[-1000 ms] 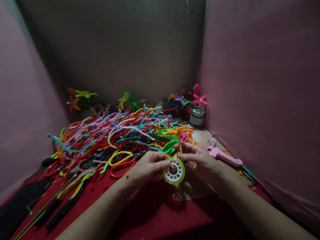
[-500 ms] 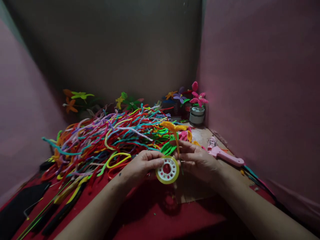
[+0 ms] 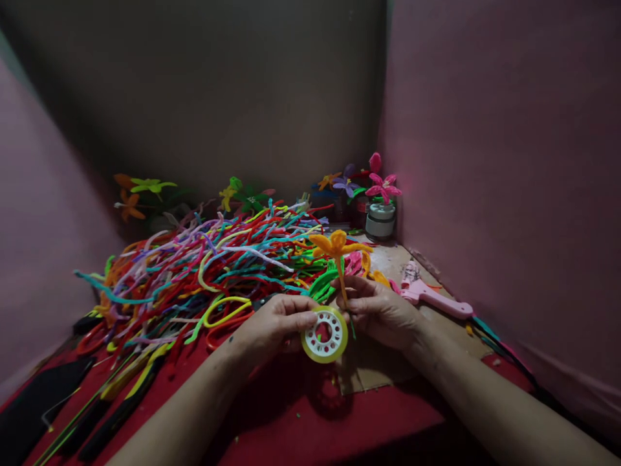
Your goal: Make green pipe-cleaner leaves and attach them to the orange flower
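Observation:
My left hand (image 3: 286, 321) is closed on a roll of clear yellowish tape (image 3: 316, 353) with a white holed core, its thumb resting on the core's upper left. My right hand (image 3: 381, 314) pinches the stem of an orange pipe-cleaner flower (image 3: 338, 244), which stands nearly upright with its petals spread on top. A thin green end of the stem pokes out below the fingers. The tape roll sits just left of the stem. Whether a strip of tape joins them I cannot tell.
A big heap of coloured pipe cleaners (image 3: 194, 259) fills the left and middle. Pliers (image 3: 121, 404) lie at front left, scissors (image 3: 228, 320) beside the heap. On the right, a pink glue gun (image 3: 436, 299) rests on cardboard (image 3: 371, 375). Behind it, a pink flower (image 3: 383, 188) stands in a grey pot (image 3: 380, 222).
The orange flower has turned, so its petals show more openly. The tape roll has shifted slightly down. Both hands keep their hold.

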A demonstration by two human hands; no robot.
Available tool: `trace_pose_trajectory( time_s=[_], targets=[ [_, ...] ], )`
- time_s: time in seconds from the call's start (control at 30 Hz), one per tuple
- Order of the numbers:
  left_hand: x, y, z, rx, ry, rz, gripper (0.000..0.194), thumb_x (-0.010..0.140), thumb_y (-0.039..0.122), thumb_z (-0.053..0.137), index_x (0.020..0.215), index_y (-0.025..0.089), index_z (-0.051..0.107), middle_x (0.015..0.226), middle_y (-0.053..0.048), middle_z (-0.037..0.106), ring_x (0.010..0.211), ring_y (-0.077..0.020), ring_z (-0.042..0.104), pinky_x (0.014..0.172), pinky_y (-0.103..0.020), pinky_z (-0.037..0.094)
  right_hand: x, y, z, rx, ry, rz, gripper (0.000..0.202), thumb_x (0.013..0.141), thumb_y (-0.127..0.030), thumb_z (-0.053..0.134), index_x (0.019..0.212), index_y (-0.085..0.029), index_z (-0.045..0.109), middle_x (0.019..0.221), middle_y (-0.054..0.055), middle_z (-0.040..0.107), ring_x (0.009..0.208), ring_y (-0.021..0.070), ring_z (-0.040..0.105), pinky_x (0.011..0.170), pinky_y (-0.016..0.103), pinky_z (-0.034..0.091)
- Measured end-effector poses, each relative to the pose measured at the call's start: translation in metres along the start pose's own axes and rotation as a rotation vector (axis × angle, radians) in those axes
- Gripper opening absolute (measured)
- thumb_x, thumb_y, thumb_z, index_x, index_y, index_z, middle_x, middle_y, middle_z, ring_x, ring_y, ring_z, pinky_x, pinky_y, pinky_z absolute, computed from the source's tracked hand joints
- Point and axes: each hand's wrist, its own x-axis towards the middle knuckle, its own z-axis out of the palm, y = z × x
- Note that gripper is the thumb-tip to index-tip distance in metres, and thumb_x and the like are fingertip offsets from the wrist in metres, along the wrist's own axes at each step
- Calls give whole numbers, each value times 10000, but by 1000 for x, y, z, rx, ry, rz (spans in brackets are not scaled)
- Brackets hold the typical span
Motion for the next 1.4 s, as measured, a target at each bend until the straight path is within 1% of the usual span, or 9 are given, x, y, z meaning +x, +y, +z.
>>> trace_pose_trajectory(
  time_s=[0.2, 0.33, 0.47, 0.63, 0.77, 0.83, 1.0, 1.23, 1.4],
  targets=[
    [0, -2, 3, 55, -117, -18, 324, 732, 367, 588, 873, 80, 648, 564, 1, 486, 410, -27, 291, 408, -189, 164, -2, 2, -5, 2, -70, 39, 260, 633, -98, 673, 884, -146, 627, 680, -17, 582, 551, 67, 536, 558, 202, 445],
    [1, -3, 7, 131, -197, -4, 321, 771, 356, 533, 903, 87, 648, 583, 3, 482, 416, -32, 295, 416, -203, 174, -3, 1, -9, -45, -137, 44, 170, 663, -128, 654, 831, -105, 632, 682, -3, 573, 544, 74, 531, 554, 222, 468],
    [0, -3, 14, 209, -185, -8, 341, 764, 384, 544, 901, 85, 633, 587, 7, 489, 425, -37, 314, 420, -203, 203, -7, -1, -9, -63, -122, 62, 164, 637, -115, 669, 795, -107, 630, 694, -2, 582, 536, 74, 533, 528, 220, 473],
    [-1, -1, 23, 262, -67, -5, 372, 724, 377, 588, 981, 108, 587, 551, 31, 479, 425, -53, 369, 410, -192, 248, -14, -7, -1, -114, -93, 71, 212, 620, -143, 684, 824, -133, 628, 721, 9, 602, 545, 112, 566, 470, 235, 465],
    [-4, 7, 27, 269, 146, 146, 321, 721, 326, 596, 974, 134, 554, 672, 23, 517, 490, -52, 404, 447, -184, 297, -21, -15, 13, -236, 26, -8, 209, 603, -123, 681, 806, -151, 642, 740, 13, 624, 600, 125, 583, 535, 249, 459],
    [-7, 11, 29, 278, 209, 216, 268, 738, 331, 579, 919, 135, 552, 685, 26, 510, 509, -49, 391, 470, -184, 310, -23, -17, 20, -311, 37, -35, 191, 608, -125, 679, 795, -147, 646, 725, 13, 627, 603, 125, 581, 568, 262, 454],
    [-16, 11, 37, 287, 189, 309, 234, 682, 325, 634, 765, 148, 505, 665, 35, 485, 565, -72, 427, 531, -204, 361, -21, -10, 30, -417, 134, -98, 151, 640, -181, 688, 773, -137, 631, 654, 5, 618, 568, 113, 565, 592, 272, 443],
    [-13, -4, 42, 834, 400, 504, 184, 683, 273, 635, 716, 164, 492, 655, 31, 450, 596, -95, 401, 552, -223, 332, -15, 3, 38, -313, 311, -173, 178, 586, -208, 725, 714, -140, 621, 626, 3, 613, 548, 115, 552, 556, 261, 433],
    [-10, -10, 40, 865, 424, 592, 80, 751, 188, 541, 689, 160, 498, 684, 9, 493, 631, -101, 444, 596, -220, 354, -12, 3, 41, -458, 332, -217, 144, 610, -236, 704, 689, -149, 622, 627, -3, 583, 578, 118, 522, 573, 263, 416]
  ],
)
